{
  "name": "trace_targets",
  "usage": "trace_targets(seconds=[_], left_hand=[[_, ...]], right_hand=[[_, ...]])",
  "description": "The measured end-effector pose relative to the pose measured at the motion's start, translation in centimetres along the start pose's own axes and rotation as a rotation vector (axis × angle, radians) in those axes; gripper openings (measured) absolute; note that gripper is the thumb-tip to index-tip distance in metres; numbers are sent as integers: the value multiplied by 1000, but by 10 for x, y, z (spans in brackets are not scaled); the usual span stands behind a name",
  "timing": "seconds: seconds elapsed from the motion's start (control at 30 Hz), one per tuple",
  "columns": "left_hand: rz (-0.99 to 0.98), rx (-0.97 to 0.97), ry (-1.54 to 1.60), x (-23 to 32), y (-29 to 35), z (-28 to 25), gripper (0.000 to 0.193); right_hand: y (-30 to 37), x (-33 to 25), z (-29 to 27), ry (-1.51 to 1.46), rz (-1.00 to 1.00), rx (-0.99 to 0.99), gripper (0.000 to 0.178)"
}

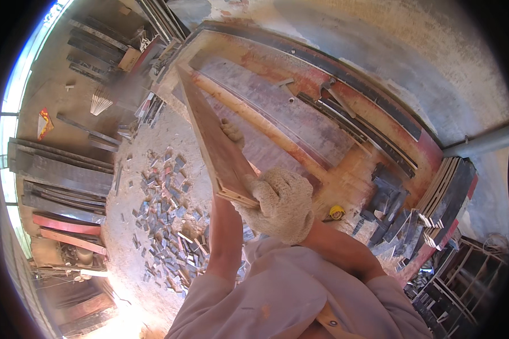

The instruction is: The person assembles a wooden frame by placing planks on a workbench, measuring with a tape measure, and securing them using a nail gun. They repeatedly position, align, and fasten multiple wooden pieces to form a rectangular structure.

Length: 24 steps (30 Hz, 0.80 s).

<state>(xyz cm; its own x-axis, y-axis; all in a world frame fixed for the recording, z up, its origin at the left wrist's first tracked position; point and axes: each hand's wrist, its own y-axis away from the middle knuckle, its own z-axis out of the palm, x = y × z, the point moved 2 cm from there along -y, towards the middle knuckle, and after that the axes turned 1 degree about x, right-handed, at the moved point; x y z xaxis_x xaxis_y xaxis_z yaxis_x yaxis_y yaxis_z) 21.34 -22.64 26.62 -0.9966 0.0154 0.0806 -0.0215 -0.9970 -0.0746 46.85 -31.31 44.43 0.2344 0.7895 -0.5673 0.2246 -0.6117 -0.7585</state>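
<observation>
A long brown wooden board is held up in front of me, its near end tilted toward me and showing a layered edge. My right hand, in a knitted pale glove, is closed round the near end. Farther along, gloved fingers of my left hand curl over the board's edge, while the left forearm passes beneath it. The rest of that hand is hidden by the board. Beyond it lies a dusty workbench bearing wide reddish-grey panels.
Dark strips lie along the bench near the wall. A small round yellow object sits by dark offcuts. Many small cut blocks litter the floor to the left, with stacked planks beyond. More boards are piled at right.
</observation>
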Motion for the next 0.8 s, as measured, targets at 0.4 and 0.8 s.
trace_targets(seconds=[0.4,0.8], left_hand=[[139,352,-158,-35,12,67,38],[218,616,-341,-24,-31,17,37]], right_hand=[[-1,-5,-3,-163,188,74,51],[-3,18,-19,66,98,43,24]])
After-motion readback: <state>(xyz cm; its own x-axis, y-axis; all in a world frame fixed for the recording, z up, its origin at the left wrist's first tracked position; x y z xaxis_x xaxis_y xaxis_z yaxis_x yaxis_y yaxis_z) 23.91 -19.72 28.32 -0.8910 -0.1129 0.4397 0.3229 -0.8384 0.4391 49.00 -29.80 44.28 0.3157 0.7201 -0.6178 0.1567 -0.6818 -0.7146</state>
